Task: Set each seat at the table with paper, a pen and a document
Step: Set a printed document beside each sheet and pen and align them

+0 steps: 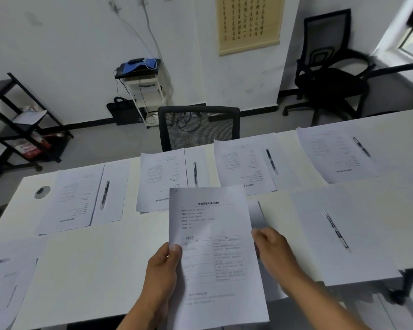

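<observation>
Near left edge: a printed sheet set (pixel 3 279) lies partly out of view on the white surface (pixel 100 263), a blurred dark pen-like object at its top.
Far left: a round cable grommet (pixel 42 192) sits in the surface; just right of it a printed document (pixel 72 201) overlaps a blank paper, with a black pen (pixel 104 194) lying on the paper.
Far centre: a second document (pixel 161 177) with a pen (pixel 195 173) on the blank sheet beside it; behind it a black mesh chair (pixel 198 126) is pushed to the surface.
Near centre: the left hand (pixel 163 265) pinches the left edge of a printed document (pixel 212 253), thumb on top, held above the surface. The right hand (pixel 273 246) grips the same document at its right edge, fingers curled behind it.
Far right of centre: a third document (pixel 242 163) with a pen (pixel 271 161).
Near right: a blank paper (pixel 339 234) with a pen (pixel 336 228) lying diagonally on it.
Far right: a fourth document (pixel 332 153) with a pen (pixel 361 146).
</observation>
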